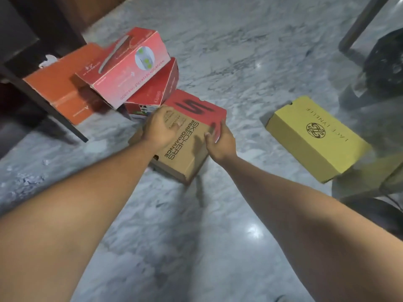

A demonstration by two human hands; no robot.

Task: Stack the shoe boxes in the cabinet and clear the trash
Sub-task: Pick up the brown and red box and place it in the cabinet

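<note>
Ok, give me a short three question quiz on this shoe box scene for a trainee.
1. True or false: both hands, left and right, are on the Skechers box.
2. Which box lies alone, apart from the others? A) yellow box B) orange box C) tilted red box
3. What surface do the boxes sit on?

Key: 1 true; 2 A; 3 marble floor.
</note>
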